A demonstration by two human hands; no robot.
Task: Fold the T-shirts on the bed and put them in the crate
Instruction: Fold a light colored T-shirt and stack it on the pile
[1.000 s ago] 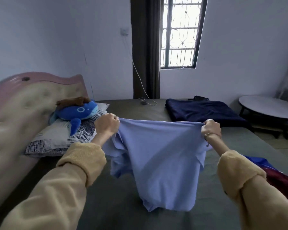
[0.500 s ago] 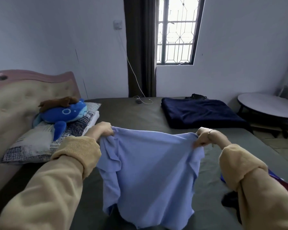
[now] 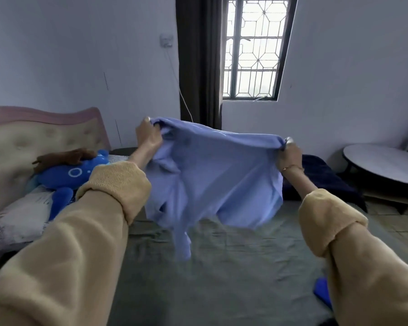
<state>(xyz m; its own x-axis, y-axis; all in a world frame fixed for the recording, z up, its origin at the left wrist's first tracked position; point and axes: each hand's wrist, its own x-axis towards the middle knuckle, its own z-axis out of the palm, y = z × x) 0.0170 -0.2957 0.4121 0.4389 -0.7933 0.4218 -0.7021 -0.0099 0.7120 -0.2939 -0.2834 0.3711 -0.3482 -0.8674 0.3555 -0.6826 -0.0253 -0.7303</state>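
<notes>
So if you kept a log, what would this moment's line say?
step: spreading T-shirt | left hand: grips light-blue T-shirt | right hand: grips it | shirt: held above bed | crate: unseen

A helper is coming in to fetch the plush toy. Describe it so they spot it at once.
Start at the padded headboard on the left side of the bed. On the patterned pillow below it lies the blue plush toy. It is bright blue with a white ring on it, and a brown plush lies on top.

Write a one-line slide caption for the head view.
Both hands, left and right, hold a light blue T-shirt above the bed.
</notes>
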